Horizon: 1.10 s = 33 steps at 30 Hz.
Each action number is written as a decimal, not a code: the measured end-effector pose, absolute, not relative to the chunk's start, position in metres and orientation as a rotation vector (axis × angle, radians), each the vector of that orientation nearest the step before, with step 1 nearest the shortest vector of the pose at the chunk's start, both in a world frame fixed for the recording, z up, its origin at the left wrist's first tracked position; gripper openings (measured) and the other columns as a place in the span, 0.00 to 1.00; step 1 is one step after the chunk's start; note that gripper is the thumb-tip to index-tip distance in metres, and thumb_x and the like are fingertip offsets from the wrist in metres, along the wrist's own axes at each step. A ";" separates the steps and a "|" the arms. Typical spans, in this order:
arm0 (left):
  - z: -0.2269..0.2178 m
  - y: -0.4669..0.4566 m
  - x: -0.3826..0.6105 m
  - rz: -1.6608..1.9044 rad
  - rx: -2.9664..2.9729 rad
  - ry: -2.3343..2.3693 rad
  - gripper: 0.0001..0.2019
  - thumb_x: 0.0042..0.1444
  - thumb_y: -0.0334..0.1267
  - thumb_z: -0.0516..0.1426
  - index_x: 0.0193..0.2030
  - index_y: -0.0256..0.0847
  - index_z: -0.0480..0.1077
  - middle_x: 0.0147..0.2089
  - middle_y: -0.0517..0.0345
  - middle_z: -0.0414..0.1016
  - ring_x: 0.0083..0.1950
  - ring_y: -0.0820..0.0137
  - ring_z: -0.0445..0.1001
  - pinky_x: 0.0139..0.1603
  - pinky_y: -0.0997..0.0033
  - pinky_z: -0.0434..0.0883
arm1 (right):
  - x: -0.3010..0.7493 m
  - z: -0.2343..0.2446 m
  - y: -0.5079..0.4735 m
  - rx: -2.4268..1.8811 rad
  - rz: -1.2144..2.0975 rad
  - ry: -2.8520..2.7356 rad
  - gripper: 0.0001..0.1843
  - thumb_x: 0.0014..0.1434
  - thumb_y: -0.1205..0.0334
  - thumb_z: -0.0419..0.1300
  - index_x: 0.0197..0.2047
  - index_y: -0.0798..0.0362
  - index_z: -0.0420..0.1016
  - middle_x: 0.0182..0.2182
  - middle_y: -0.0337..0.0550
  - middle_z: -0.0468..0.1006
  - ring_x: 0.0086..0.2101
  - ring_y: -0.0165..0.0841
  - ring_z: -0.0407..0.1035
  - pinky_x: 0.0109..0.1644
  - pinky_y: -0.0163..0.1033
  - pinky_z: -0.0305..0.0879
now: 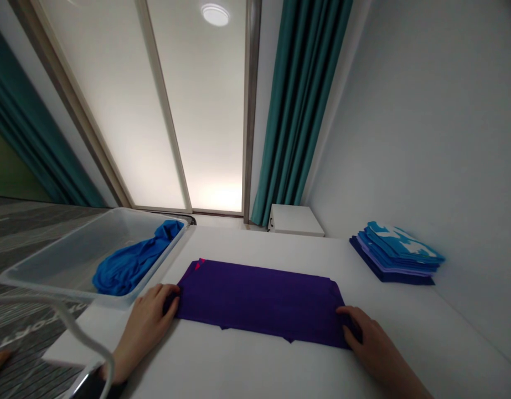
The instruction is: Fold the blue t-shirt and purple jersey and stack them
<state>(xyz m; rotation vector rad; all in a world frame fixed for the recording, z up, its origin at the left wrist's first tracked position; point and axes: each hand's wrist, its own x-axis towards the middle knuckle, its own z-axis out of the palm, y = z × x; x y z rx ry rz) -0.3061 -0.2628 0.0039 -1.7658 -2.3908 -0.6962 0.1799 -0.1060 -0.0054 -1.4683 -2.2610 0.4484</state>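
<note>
A dark purple cloth [259, 299], folded into a long flat rectangle, lies on the white table [238, 371]. It looks like a garment, with a small red patch near its far left corner. My left hand [155, 313] has its fingers closed on the cloth's left edge. At the opposite end, my right hand [359, 335] pinches the right edge between thumb and fingers. Two small points of fabric stick out along the near edge.
To the right, against the wall, sits a stack of folded blue and purple cloths [398, 252]. A clear plastic bin [60, 255] on the left holds a crumpled blue cloth [134, 263]. A white cable [81, 332] curves across the lower left. A white cabinet [297, 220] stands beyond the table.
</note>
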 end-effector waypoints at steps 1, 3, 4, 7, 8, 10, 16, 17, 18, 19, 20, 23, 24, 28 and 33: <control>0.006 -0.263 -0.303 -0.668 -1.744 -2.340 0.15 0.60 0.46 0.49 0.45 0.43 0.71 0.45 0.50 0.76 0.47 0.57 0.75 0.47 0.60 0.68 | 0.178 -0.005 -0.105 -1.463 0.428 -2.245 0.17 0.55 0.53 0.51 0.44 0.48 0.74 0.38 0.46 0.78 0.36 0.39 0.73 0.43 0.43 0.69; 0.010 -0.260 -0.293 -0.621 -1.744 -2.248 0.17 0.61 0.46 0.49 0.50 0.43 0.71 0.51 0.48 0.74 0.52 0.54 0.72 0.50 0.55 0.67 | 0.173 -0.005 -0.102 -1.464 0.353 -2.208 0.16 0.57 0.51 0.51 0.42 0.49 0.73 0.36 0.47 0.76 0.35 0.39 0.72 0.43 0.44 0.69; 0.012 -0.257 -0.286 -0.603 -1.785 -2.204 0.18 0.62 0.45 0.48 0.52 0.43 0.71 0.54 0.47 0.73 0.54 0.54 0.71 0.52 0.54 0.67 | 0.169 -0.004 -0.100 -1.456 0.295 -2.195 0.16 0.58 0.51 0.51 0.42 0.49 0.73 0.35 0.47 0.75 0.35 0.40 0.71 0.43 0.45 0.68; 0.016 -0.244 -0.259 -0.563 -2.027 -2.037 0.20 0.64 0.43 0.48 0.59 0.43 0.67 0.62 0.49 0.69 0.61 0.57 0.67 0.58 0.56 0.65 | 0.148 -0.002 -0.099 -1.349 0.110 -2.215 0.15 0.60 0.53 0.51 0.44 0.51 0.73 0.37 0.49 0.74 0.40 0.42 0.70 0.48 0.49 0.66; 0.017 -0.239 -0.249 -0.548 -2.089 -1.994 0.21 0.65 0.42 0.47 0.62 0.42 0.65 0.64 0.49 0.67 0.63 0.58 0.65 0.61 0.56 0.64 | 0.138 -0.001 -0.100 -1.301 0.065 -2.239 0.16 0.61 0.54 0.50 0.46 0.51 0.73 0.39 0.51 0.74 0.42 0.43 0.69 0.50 0.50 0.65; 0.017 -0.227 -0.229 -0.514 -2.199 -1.908 0.23 0.66 0.42 0.47 0.66 0.43 0.61 0.68 0.51 0.61 0.67 0.59 0.61 0.64 0.57 0.62 | 0.115 0.001 -0.106 -1.248 0.031 -2.313 0.19 0.63 0.56 0.48 0.52 0.52 0.72 0.46 0.54 0.73 0.48 0.45 0.68 0.53 0.52 0.64; 0.000 -0.205 -0.193 -0.408 -2.362 -1.786 0.27 0.67 0.45 0.46 0.71 0.43 0.51 0.72 0.51 0.53 0.71 0.61 0.54 0.68 0.55 0.56 | 0.051 -0.004 -0.132 -1.237 0.154 -2.597 0.31 0.68 0.48 0.40 0.68 0.54 0.57 0.67 0.50 0.56 0.65 0.44 0.51 0.67 0.52 0.48; -0.004 -0.204 -0.192 -0.409 -2.366 -1.783 0.27 0.67 0.46 0.46 0.71 0.43 0.51 0.72 0.50 0.53 0.71 0.61 0.54 0.69 0.55 0.56 | 0.045 -0.005 -0.134 -1.227 0.179 -2.637 0.32 0.69 0.47 0.39 0.69 0.55 0.56 0.68 0.49 0.54 0.66 0.44 0.48 0.68 0.52 0.45; -0.007 -0.202 -0.191 -0.413 -2.364 -1.784 0.27 0.67 0.46 0.46 0.71 0.43 0.52 0.72 0.50 0.54 0.71 0.61 0.54 0.69 0.55 0.55 | 0.042 -0.007 -0.135 -1.213 0.197 -2.669 0.33 0.69 0.46 0.39 0.70 0.56 0.54 0.68 0.49 0.53 0.67 0.44 0.47 0.69 0.52 0.42; -0.009 -0.200 -0.191 -0.420 -2.360 -1.789 0.27 0.68 0.46 0.46 0.71 0.43 0.52 0.72 0.50 0.53 0.71 0.61 0.54 0.69 0.55 0.54 | 0.039 -0.007 -0.134 -1.199 0.205 -2.690 0.34 0.69 0.46 0.38 0.70 0.57 0.53 0.69 0.49 0.52 0.67 0.44 0.45 0.70 0.53 0.40; -0.011 -0.197 -0.192 -0.427 -2.358 -1.795 0.27 0.68 0.46 0.45 0.71 0.43 0.52 0.72 0.50 0.53 0.71 0.61 0.54 0.70 0.54 0.53 | 0.038 -0.007 -0.131 -1.185 0.206 -2.703 0.34 0.69 0.45 0.38 0.70 0.57 0.52 0.69 0.49 0.51 0.67 0.43 0.44 0.70 0.53 0.38; -0.011 -0.182 -0.193 -0.434 -2.348 -1.834 0.27 0.68 0.47 0.45 0.70 0.41 0.53 0.72 0.49 0.53 0.71 0.61 0.53 0.70 0.53 0.53 | 0.035 -0.004 -0.110 -1.153 0.187 -2.735 0.35 0.69 0.45 0.37 0.71 0.58 0.50 0.69 0.49 0.49 0.68 0.42 0.43 0.70 0.52 0.37; -0.010 -0.174 -0.193 -0.430 -2.342 -1.857 0.27 0.67 0.47 0.45 0.70 0.41 0.54 0.71 0.49 0.54 0.71 0.61 0.53 0.70 0.53 0.53 | 0.034 -0.002 -0.101 -1.148 0.181 -2.748 0.35 0.69 0.45 0.37 0.71 0.59 0.50 0.69 0.50 0.49 0.68 0.41 0.43 0.70 0.52 0.38; -0.009 -0.142 -0.193 -0.440 -2.283 -1.958 0.26 0.66 0.45 0.46 0.69 0.40 0.57 0.71 0.49 0.55 0.71 0.59 0.53 0.69 0.52 0.53 | 0.028 0.000 -0.061 -1.185 0.159 -2.749 0.35 0.68 0.46 0.38 0.70 0.60 0.50 0.69 0.52 0.49 0.68 0.41 0.42 0.70 0.52 0.37; -0.011 -0.126 -0.192 -0.477 -2.254 -1.971 0.26 0.66 0.44 0.47 0.69 0.40 0.56 0.71 0.50 0.55 0.71 0.60 0.53 0.70 0.52 0.52 | 0.024 -0.008 -0.043 -1.199 0.142 -2.735 0.35 0.68 0.46 0.38 0.71 0.58 0.49 0.69 0.51 0.48 0.68 0.40 0.41 0.70 0.53 0.36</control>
